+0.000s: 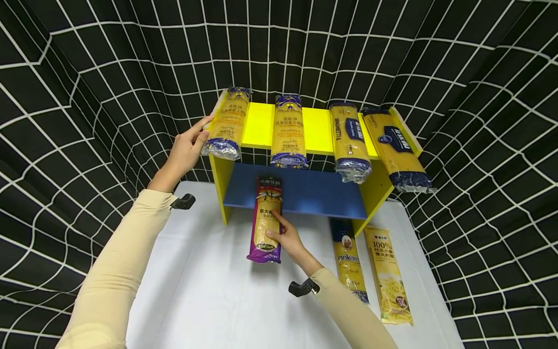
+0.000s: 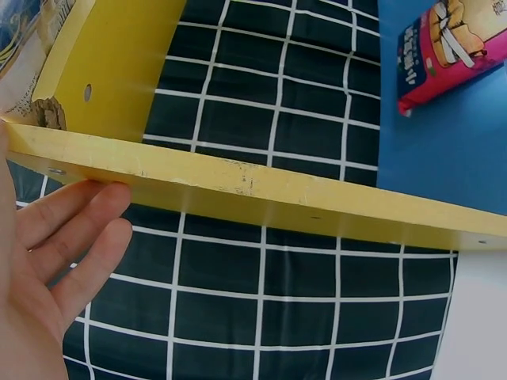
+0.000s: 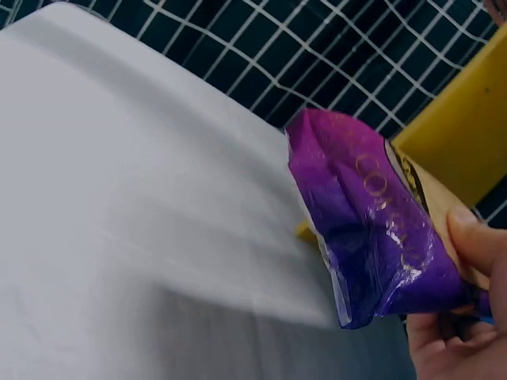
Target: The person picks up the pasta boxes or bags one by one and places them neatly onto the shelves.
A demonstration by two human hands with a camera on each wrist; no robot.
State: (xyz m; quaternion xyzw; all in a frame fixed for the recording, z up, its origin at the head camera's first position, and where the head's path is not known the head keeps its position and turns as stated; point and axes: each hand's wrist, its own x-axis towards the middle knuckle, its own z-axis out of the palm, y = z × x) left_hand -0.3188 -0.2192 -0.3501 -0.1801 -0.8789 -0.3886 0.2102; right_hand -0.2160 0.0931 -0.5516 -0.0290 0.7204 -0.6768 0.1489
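Observation:
My right hand [image 1: 289, 241] grips a purple-ended pasta packet [image 1: 267, 225], thumb on its front, in the head view. The packet's dark top end reaches over the blue lower shelf board [image 1: 322, 191], and its lower end sticks out in front, off the table. In the right wrist view, the packet's shiny purple end [image 3: 356, 214] shows beside the thumb. At the upper left, my left hand [image 1: 186, 148] touches the yellow shelf's side, close to a spaghetti packet [image 1: 228, 121]. Its fingers lie against the outer face of the side panel [image 2: 238, 178] in the left wrist view; the thumb is hidden there.
Along the yellow top board [image 1: 259, 126] lie more spaghetti packets, one mid-board [image 1: 288, 128], a blue-labelled one [image 1: 350, 138] and a tilted one [image 1: 396, 148] overhanging at right. An ankara packet [image 1: 348, 261] and a pale yellow packet [image 1: 388, 276] lie on the white table [image 1: 196, 291].

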